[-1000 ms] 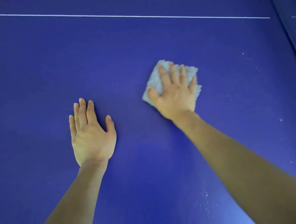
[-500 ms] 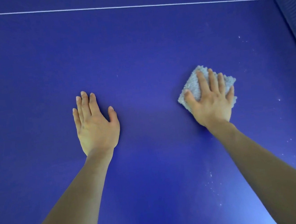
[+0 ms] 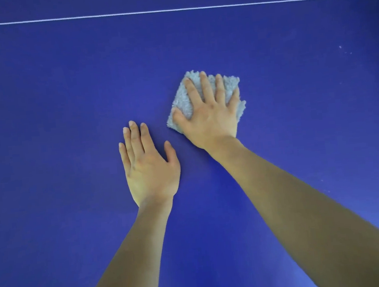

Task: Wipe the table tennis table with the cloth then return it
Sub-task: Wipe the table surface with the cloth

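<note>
My right hand (image 3: 209, 116) lies flat on the cloth (image 3: 184, 100), a little right of the frame's centre, fingers straight and spread, palm pressing the fabric onto the table tennis table (image 3: 52, 98). Nothing is curled around the cloth; I only press down on it from above. The cloth is a small, fluffy, pale grey-blue square, folded or bunched, with its edges showing past my fingertips at the top and past my thumb on its left side.

My left hand (image 3: 150, 168) rests palm-down on the bare blue surface just below and to the left of the cloth, close to it but not touching. Its fingers are straight and held together, thumb out to the side, holding nothing.

A thin white line (image 3: 171, 10) crosses the table near the top of the frame. A few white specks (image 3: 340, 47) dot the surface at the right side.
</note>
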